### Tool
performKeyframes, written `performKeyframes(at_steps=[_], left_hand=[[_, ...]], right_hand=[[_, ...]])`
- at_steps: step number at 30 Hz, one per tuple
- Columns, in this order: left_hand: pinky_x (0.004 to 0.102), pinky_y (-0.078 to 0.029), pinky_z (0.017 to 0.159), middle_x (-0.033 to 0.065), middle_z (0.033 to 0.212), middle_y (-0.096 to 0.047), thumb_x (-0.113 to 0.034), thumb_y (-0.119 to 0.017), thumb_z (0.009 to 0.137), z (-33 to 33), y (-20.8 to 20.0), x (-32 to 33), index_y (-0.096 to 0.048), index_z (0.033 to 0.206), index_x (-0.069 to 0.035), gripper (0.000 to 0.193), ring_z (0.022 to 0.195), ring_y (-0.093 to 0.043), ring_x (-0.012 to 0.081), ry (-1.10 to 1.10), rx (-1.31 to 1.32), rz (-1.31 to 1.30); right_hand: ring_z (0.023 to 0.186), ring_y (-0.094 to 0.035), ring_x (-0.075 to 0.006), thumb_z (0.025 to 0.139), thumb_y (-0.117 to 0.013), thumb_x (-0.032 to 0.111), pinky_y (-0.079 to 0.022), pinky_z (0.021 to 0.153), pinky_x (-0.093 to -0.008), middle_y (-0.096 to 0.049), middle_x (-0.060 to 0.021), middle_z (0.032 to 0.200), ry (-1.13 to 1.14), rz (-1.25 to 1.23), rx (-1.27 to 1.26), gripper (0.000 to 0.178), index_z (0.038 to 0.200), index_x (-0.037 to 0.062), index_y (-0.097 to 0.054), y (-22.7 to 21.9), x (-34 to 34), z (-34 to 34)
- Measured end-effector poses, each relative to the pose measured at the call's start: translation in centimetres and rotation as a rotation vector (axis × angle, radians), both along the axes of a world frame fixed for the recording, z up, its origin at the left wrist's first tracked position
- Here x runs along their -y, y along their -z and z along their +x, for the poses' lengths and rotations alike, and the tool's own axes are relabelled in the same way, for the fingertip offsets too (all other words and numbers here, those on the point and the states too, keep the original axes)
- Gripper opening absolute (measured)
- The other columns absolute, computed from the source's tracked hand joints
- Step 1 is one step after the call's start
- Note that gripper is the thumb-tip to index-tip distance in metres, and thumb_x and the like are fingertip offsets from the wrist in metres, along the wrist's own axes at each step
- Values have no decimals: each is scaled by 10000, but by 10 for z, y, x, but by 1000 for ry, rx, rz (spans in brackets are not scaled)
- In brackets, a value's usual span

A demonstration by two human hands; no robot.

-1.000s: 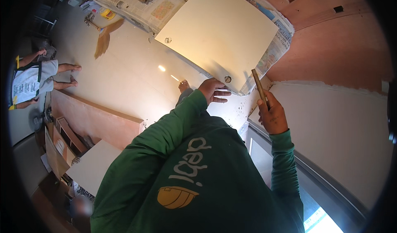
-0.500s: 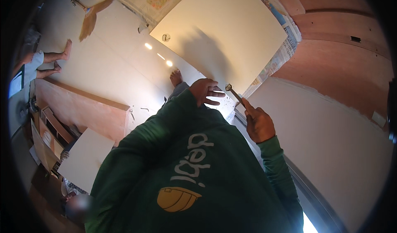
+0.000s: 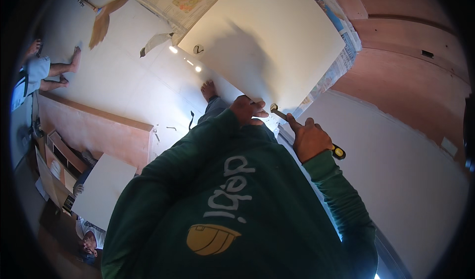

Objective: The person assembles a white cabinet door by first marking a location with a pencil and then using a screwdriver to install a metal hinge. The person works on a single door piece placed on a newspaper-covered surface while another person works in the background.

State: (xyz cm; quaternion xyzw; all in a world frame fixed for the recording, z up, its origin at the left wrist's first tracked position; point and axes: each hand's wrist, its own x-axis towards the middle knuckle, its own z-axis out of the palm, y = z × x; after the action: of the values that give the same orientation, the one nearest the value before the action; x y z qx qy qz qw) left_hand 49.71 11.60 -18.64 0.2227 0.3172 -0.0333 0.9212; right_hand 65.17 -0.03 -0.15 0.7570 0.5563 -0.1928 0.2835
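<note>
At six o'clock on the cream panel (image 3: 289, 31), held the chisel-like tool (image 3: 282, 114) at the round hole (image 3: 273, 106), gripped well forward in the right hand (image 3: 311, 139) apparently for control, left hand (image 3: 247, 110) half-open nearby, seemingly empty.

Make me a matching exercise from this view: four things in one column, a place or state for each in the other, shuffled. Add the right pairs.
Things
1. tool
2. board
3. broom
4. newspaper

Places and states
A. on the floor, toward the upper left of the view
B. in the right hand, tip at the board's near corner
C. spread beneath the board
D. pale, with a shadow on it

Pairs: 1-B, 2-D, 3-A, 4-C
</note>
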Motion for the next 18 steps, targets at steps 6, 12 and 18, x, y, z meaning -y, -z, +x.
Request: performKeyframes(at_steps=[6,12,18], left_hand=[[496,-621,862,128,1341,-570,-292,-561,1058,1,-10,5,-497,1385,-33,422,1207,-651,313,-48,-85,-47],[418,-629,818,114,1287,-576,-338,-551,1062,11,-26,28,-479,1385,-25,455,1149,-663,266,-170,-166,-4],[371,-625,772,128,1151,-667,-341,-540,1066,22,-13,60,-544,1325,2,430,1030,-700,235,-403,-215,298]], right_hand=[[810,-673,-338,978,-586,211,-560,663,-451,-639,-158,900,-23,-35,-128,455,1431,256,-593,-1,-2,26],[799,-686,-364,955,-559,150,-558,715,-499,-685,-186,883,-73,-174,-279,507,1452,245,-575,0,-13,45],[702,-698,-383,928,-588,44,-567,663,-493,-687,-209,807,-307,-134,-244,625,1509,262,-518,-3,-22,49]])
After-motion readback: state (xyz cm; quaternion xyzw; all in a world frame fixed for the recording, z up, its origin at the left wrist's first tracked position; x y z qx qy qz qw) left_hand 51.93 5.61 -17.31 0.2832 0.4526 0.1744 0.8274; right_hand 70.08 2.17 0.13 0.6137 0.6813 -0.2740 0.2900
